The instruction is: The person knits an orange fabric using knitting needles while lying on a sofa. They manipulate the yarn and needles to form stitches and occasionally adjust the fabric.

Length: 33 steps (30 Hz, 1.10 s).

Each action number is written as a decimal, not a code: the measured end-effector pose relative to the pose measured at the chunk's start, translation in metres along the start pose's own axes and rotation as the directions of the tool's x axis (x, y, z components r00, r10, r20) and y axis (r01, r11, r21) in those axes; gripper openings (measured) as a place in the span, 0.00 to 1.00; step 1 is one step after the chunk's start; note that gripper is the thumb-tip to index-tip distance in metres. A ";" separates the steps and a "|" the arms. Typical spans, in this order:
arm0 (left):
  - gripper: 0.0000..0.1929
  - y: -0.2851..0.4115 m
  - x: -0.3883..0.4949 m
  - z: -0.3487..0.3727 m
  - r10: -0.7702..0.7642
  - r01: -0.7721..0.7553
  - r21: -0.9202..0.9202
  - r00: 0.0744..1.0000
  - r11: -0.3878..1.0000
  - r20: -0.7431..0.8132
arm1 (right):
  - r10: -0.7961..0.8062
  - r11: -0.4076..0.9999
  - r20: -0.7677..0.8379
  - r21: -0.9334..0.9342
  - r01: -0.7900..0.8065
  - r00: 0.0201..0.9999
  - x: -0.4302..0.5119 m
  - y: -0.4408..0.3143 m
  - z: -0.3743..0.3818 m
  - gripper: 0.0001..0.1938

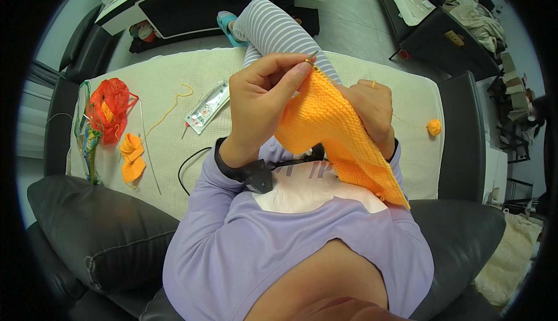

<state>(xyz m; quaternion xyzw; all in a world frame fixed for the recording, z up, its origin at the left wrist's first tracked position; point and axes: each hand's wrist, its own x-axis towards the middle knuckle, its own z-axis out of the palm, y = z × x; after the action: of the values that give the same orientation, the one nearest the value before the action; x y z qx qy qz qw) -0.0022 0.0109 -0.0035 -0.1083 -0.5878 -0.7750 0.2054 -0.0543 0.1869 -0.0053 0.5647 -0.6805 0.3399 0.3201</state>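
My left hand (272, 90) pinches the top corner of an orange knitted piece (322, 116) between thumb and fingers. A knitting needle tip (313, 55) pokes out above that pinch, with stitches around it. My right hand (370, 105), a ring on one finger, is closed at the knitting's right edge; its fingertips are hidden. The fabric hangs in a fold before my chest, and its lower corner reaches my right forearm. A small ball of orange yarn (434, 127) lies on the seat to the right, with a faint strand near it.
On the cream sofa cover (209, 66) to the left lie a red plastic bag (109, 107), a smaller orange knitted piece (132, 157), a long needle (149, 151) and a clear packet (208, 108). A black cable (181, 172) curves by my left sleeve. Dark cushions (104, 229) flank me.
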 end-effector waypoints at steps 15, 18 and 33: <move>0.06 -0.010 0.000 0.011 0.173 -0.204 0.249 0.975 0.947 0.141 | 0.171 0.937 0.084 0.294 -0.189 0.982 0.024 0.021 0.010 0.23; 0.06 -0.005 -0.003 0.007 0.055 -0.065 0.210 0.997 0.975 0.053 | 0.102 0.994 -0.006 0.030 -0.101 0.995 0.022 0.016 0.005 0.24; 0.08 0.011 0.011 -0.020 -0.273 0.416 -0.295 0.864 0.860 0.423 | -0.027 0.991 -0.121 0.128 0.042 0.992 0.000 0.002 0.006 0.21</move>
<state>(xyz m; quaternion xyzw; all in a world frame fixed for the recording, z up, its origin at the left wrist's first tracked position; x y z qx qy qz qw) -0.0058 -0.0123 0.0045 -0.1791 -0.4658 -0.8631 -0.0772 -0.0562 0.1819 -0.0088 0.5748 -0.6265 0.4113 0.3284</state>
